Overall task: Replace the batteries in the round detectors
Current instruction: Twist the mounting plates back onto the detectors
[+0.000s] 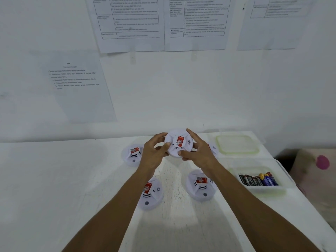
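I hold a white round detector [179,143] with a red label above the table, face toward me. My left hand [154,151] grips its left rim with curled fingers and thumb. My right hand [197,150] grips its right rim, thumb on the lower edge. Several more detectors lie on the white table: one at the back left [133,154], one at the front left [151,192], one at the front right [201,184], and one mostly hidden behind my right hand [213,148]. A clear tub [261,188] to the right contains several batteries [258,180].
An empty clear container with a green rim [237,144] stands at the back right, by the wall. Printed sheets [78,84] hang on the white wall behind the table. The table's right edge runs diagonally past the tubs; a pinkish object [314,171] lies beyond it.
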`<act>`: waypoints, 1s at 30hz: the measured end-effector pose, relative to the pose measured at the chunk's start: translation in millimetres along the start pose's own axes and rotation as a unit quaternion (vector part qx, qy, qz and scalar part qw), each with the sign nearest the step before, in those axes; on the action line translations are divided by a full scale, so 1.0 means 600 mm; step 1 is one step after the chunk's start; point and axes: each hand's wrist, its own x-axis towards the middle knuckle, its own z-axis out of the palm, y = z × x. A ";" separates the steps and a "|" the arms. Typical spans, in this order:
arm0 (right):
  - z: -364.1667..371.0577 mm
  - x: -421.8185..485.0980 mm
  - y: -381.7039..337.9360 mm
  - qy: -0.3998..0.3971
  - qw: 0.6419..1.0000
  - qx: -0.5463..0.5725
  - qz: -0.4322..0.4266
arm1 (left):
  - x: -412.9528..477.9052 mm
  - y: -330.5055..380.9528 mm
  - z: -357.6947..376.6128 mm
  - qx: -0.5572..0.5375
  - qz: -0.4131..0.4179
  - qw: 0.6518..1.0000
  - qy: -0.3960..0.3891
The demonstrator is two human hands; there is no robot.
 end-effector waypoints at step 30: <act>-0.006 0.002 -0.002 -0.024 0.994 0.095 0.041 | -0.003 0.005 -0.017 -0.003 -0.007 1.000 -0.008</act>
